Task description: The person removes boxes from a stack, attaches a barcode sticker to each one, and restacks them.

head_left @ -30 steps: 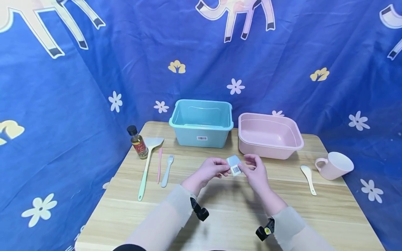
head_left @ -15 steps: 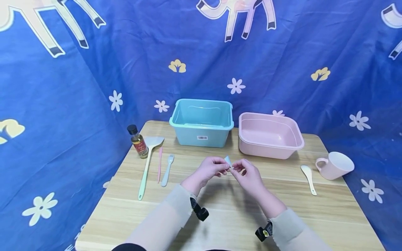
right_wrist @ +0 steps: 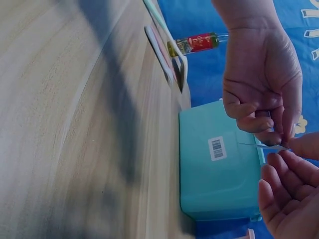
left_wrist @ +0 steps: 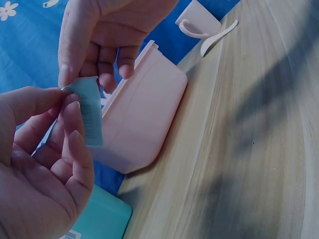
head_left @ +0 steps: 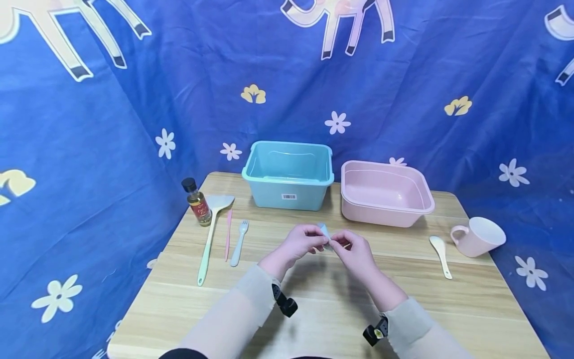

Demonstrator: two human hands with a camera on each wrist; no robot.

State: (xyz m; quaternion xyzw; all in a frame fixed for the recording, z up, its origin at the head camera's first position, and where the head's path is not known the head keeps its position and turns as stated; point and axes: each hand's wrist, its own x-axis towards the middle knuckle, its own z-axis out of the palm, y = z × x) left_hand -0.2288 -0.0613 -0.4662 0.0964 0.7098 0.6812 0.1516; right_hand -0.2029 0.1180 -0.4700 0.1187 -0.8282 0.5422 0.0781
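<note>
While both hands (head_left: 329, 244) pinch it, small label (left_wrist: 89, 112) hangs between them.

matt wood-grain table (head_left: 471, 304); smooth plastic tubs (head_left: 385, 209); cloth backdrop (head_left: 89, 149).

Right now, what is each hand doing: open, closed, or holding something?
Left hand: pinches one end of a small pale blue label.
Right hand: pinches the other end of the same label.

My arms wear loose pale beige sleeves (head_left: 233, 319) reaching the wrists, with a small black camera mount (head_left: 285, 302) strapped under each wrist, lower middle of the frame
</note>
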